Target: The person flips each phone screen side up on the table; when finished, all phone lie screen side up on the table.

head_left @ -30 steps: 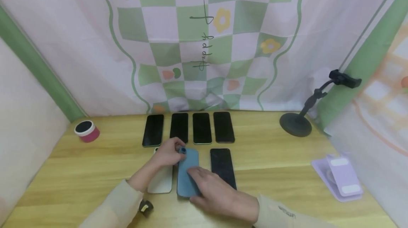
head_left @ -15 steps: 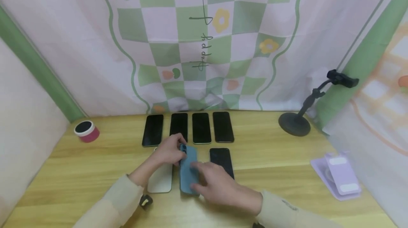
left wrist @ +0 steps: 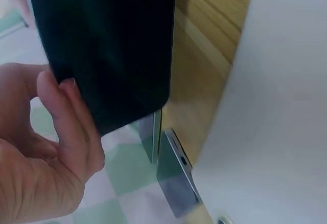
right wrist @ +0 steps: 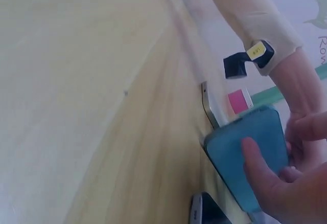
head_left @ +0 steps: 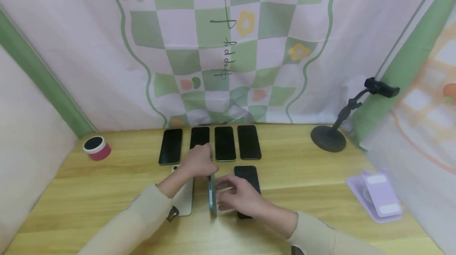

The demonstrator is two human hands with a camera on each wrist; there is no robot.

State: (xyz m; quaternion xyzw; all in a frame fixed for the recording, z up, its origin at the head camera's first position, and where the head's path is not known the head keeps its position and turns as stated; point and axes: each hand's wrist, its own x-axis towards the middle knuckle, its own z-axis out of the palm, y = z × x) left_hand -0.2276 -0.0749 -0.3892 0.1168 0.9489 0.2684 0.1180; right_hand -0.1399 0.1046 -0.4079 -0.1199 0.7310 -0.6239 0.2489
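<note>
A blue phone (head_left: 212, 198) stands on its long edge over the table in the head view, its thin side facing me. My left hand (head_left: 197, 162) grips its top end; in the left wrist view, fingers and thumb hold the edge of its dark screen (left wrist: 112, 50). Just right of the phone is my right hand (head_left: 246, 199), fingers loosely bent and apart. In the right wrist view its thumb lies before the blue back (right wrist: 225, 147); contact cannot be told. A white-backed phone (head_left: 185, 199) lies under my left forearm, and a dark phone (head_left: 247, 174) partly beneath my right hand.
Several black-screened phones (head_left: 225, 144) lie in a row at the back of the wooden table. A pink jar (head_left: 97, 150) stands at left, a black stand (head_left: 329, 138) at back right, a lilac phone holder (head_left: 382, 199) at right. A patterned curtain hangs behind.
The blue phone, lying with its back up a second ago, has been tilted onto its edge by my left hand. My right hand has moved slightly right, its fingers off the phone's back.
</note>
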